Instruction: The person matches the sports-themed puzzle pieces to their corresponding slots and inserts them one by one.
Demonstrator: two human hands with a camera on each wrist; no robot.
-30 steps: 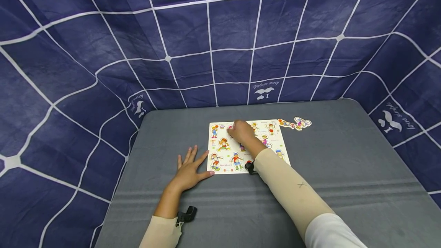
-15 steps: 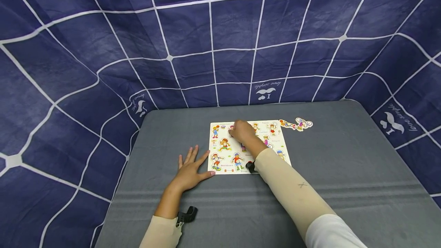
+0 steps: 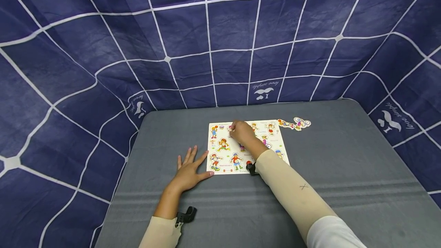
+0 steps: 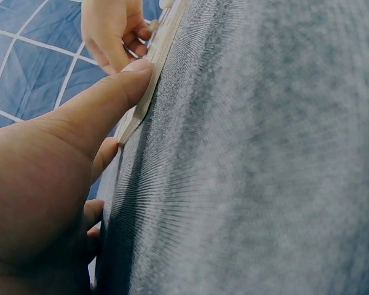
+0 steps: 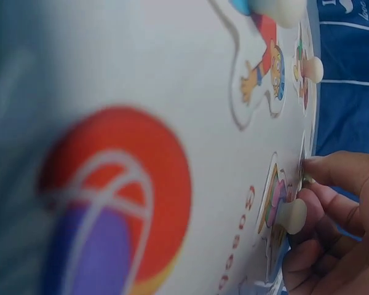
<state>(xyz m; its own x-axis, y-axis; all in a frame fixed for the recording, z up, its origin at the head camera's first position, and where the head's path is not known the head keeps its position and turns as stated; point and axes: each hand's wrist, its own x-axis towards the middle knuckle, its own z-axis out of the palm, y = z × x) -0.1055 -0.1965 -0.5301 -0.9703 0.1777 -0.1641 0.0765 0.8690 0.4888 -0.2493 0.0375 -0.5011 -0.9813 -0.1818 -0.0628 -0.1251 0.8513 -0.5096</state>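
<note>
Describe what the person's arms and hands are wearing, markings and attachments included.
Both hands are bare. The left forearm wears a beige sleeve ending at the wrist, with a small black device strapped there. The right arm wears a matching beige sleeve marked with a small dark X, a black device with a red spot at its wrist, and a white sleeve above the elbow.

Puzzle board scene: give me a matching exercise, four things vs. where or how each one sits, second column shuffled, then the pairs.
Things:
1. left hand
2. right hand
3. loose puzzle pieces
4. puzzle board

Places or states:
A. lie on the grey table off the board's far right corner
B. flat on the table, thumb against the board's left edge
C. lies flat on the table between the two hands
D. fingers curled at a piece near the board's far edge

Pairs: 1-B, 2-D, 3-A, 4-C
</note>
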